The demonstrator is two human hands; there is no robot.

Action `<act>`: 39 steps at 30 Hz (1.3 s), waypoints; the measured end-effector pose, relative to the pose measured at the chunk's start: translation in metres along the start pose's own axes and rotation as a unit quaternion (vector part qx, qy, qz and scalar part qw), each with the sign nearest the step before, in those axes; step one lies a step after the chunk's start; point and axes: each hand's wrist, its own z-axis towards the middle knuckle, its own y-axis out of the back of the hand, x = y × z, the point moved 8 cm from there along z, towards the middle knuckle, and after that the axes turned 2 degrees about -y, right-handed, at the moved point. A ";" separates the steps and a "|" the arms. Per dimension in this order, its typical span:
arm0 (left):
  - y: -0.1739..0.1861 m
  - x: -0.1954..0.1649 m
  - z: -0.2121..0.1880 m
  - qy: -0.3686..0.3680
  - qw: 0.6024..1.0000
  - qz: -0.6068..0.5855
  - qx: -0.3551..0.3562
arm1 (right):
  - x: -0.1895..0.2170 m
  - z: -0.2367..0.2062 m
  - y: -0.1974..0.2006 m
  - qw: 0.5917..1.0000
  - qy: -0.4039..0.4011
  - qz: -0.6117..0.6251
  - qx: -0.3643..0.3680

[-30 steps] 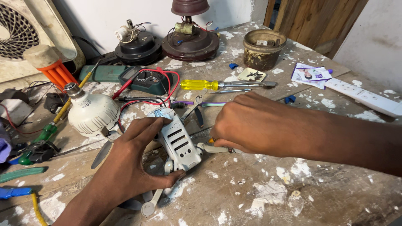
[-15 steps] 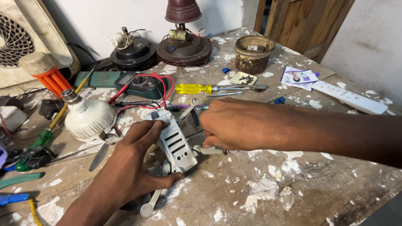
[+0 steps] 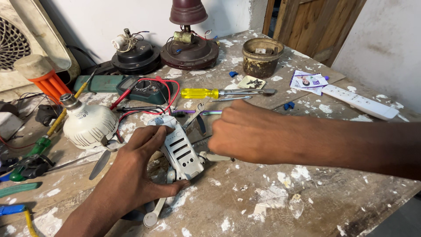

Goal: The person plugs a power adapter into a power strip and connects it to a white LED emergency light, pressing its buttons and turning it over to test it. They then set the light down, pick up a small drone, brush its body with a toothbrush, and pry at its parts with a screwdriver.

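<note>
The counter (image 3: 263, 210) is a worn wooden top blotched with white paint, filling most of the view. At its far left leans a white fan housing (image 3: 17, 39) with a dark grille. Against the back wall stand two dark round motor bases (image 3: 136, 55), the right one topped by a maroon lamp-like piece (image 3: 188, 11). A rusty tin (image 3: 262, 56) sits to their right.

The right hand (image 3: 245, 134) comes in from the right edge on a long forearm, fingers curled in a loose fist just beside the drone; what it grips is hidden. The left hand (image 3: 131, 173) rises from the bottom edge and holds the drone (image 3: 180, 151), thumb beneath and fingers over its left side.

The drone, a small white folded body with dark vents, lies at the counter's middle, between both hands, its grey propeller blades (image 3: 153, 213) trailing toward the near edge.

Left of it rests a white bulb (image 3: 87, 125) with a ribbed body. Behind lies a multimeter (image 3: 147, 87) with red leads (image 3: 169, 94). An orange-ribbed piece (image 3: 46, 79) stands at far left. A white remote (image 3: 359, 102) lies at right, near a small card (image 3: 309, 81). A yellow screwdriver (image 3: 215, 93) lies behind the right hand. Green pliers (image 3: 24, 162) sit at the left edge.
</note>
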 end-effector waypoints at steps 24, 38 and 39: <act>0.003 -0.002 -0.001 0.009 1.000 0.017 0.007 | -0.002 -0.015 0.030 0.982 -0.006 0.166 -0.087; 0.000 -0.006 -0.002 0.010 0.999 0.038 -0.018 | -0.012 -0.011 0.014 0.922 -0.243 0.284 0.103; 0.000 -0.006 -0.002 0.022 0.999 0.040 -0.019 | -0.013 -0.007 0.017 0.928 -0.229 0.281 0.087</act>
